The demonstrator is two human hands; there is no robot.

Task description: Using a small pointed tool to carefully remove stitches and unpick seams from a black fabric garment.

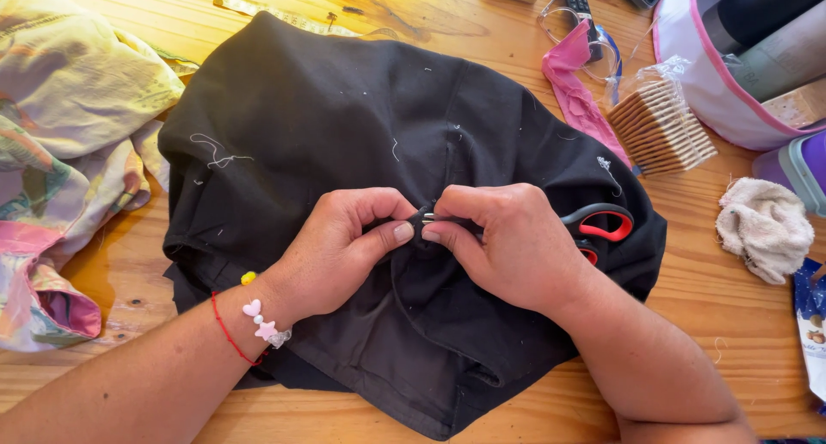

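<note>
While pinching a small fold of the black garment (pixel 344 126) between thumb and forefinger, left hand (pixel 344 246) curled almost shut, bead bracelet and red string at the wrist. Right hand (pixel 508 246) closed too, fingertips meeting the left thumb at the same fold, gripping red-handled scissors (pixel 602 225) whose loops jut out past the knuckles; blade tips just visible at the pinch. Black garment spread under both hands on the wooden table (pixel 731 323), flecked with loose white threads. Beyond the right hand: pink fabric strip (pixel 572 87), bagged stack of crackers (pixel 658 126), pink-trimmed pouch (pixel 714 91). Off to the right hand's outer side, a crumpled beige cloth (pixel 766 229). Past the left hand's outer side, a floral pastel fabric (pixel 69 143); farther ahead, a measuring tape (pixel 275 14).
</note>
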